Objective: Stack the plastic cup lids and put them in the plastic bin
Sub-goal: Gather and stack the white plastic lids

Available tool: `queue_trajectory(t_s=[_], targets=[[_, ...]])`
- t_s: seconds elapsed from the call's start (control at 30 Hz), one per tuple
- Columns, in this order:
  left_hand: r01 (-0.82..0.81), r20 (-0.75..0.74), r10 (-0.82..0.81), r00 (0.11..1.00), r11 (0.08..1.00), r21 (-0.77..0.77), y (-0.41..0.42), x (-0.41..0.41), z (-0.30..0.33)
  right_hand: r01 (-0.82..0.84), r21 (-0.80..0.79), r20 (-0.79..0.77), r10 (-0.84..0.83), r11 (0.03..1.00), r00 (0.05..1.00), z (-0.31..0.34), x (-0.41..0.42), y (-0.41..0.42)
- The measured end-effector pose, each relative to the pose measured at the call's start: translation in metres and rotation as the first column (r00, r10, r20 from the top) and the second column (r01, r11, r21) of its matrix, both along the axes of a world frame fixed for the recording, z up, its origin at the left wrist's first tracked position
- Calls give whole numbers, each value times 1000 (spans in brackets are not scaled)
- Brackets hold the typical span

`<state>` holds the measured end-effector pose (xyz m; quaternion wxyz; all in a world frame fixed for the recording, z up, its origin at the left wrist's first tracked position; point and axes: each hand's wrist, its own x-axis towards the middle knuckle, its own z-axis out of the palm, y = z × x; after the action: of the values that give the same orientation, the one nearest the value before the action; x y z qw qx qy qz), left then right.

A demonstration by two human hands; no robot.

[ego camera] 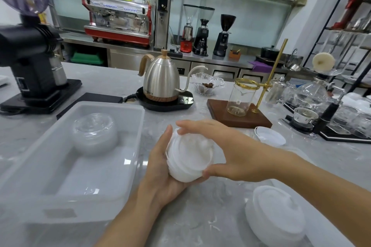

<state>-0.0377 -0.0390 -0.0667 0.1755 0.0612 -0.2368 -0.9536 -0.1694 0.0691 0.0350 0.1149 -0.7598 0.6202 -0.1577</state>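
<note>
1. The stack [189, 159] of white lids is held just right of the bin [128, 168], above the counter [200, 216].
2. The left hand [160, 170] cups the stack from below and behind, fingers curled round its side, with one fingertip showing at the top edge.
3. The right hand [226, 150] closes on the front: fingers arched over the upper rim, thumb pressed to the lower rim, so it pinches the stack across its width.
4. A clear-lid stack [94, 132] already sits in the bin's far part; the near part holds nothing visible.
5. Right of the bin and beyond the hands, a loose lid [270, 136] lies on the counter; right of the bin and nearer the viewer sits another white stack [277, 214].
6. Handling, as a judgement: thin moulded plastic, so very light, springy and smooth. Nested lids likely slide or fan apart if tilted, and the rims look uneven now, so they are not fully seated.
7. Best hold: top and bottom faces pressed together, or palms round the rims. Squeezing the sides hard may buckle them.
8. A slip would probably scatter the lids rather than break them.
</note>
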Motion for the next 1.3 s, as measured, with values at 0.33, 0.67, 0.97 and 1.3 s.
queue_trajectory(t_s=[0.33,0.67,0.97,1.3], targets=[[-105,-78,100,992,993,-55,2,-3,-2,156,-100,56,-151,983,987,-13,5,5],[-79,-71,76,995,996,-44,0,-2,-2,317,-202,157,-289,927,944,-32,20,-3],[89,-85,-86,993,995,34,-2,2,-1,114,-43,81,-110,993,991,-17,6,2],[174,-62,-173,983,985,-3,2,6,1,50,10,39,-50,999,998,-13,1,7]])
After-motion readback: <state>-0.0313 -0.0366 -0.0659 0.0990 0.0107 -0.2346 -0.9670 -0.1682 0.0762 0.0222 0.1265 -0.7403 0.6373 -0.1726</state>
